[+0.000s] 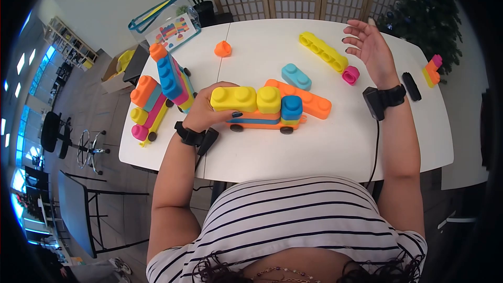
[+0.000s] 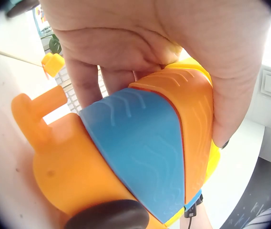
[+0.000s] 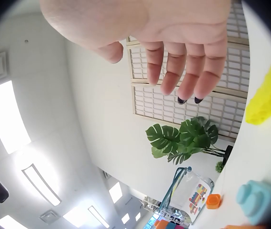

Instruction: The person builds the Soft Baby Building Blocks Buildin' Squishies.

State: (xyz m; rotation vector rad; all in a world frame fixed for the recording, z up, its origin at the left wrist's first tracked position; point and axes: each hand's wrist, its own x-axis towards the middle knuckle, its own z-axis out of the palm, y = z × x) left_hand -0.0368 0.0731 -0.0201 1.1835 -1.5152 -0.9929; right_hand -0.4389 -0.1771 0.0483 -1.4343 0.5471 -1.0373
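My left hand (image 1: 203, 111) grips a wheeled toy car built of stacked blocks (image 1: 257, 117), thumb along its near side and fingers around the far side. On top of it sit a long yellow block (image 1: 233, 99), a shorter yellow block (image 1: 269, 100) and a blue block (image 1: 291, 108). Orange and blue layers (image 2: 135, 148) and a dark wheel (image 2: 109, 217) fill the left wrist view. Raised over the table's far right, my right hand (image 1: 373, 55) holds nothing, its fingers loosely bent. Behind the car lies a long orange block (image 1: 314, 106).
A light-blue block (image 1: 296, 76), a long yellow piece (image 1: 324, 52) and a pink block (image 1: 350, 75) lie towards the back. Two more block cars (image 1: 175, 81) stand at the left. A dark object (image 1: 412, 87) and a small block stack (image 1: 432, 71) are at the right.
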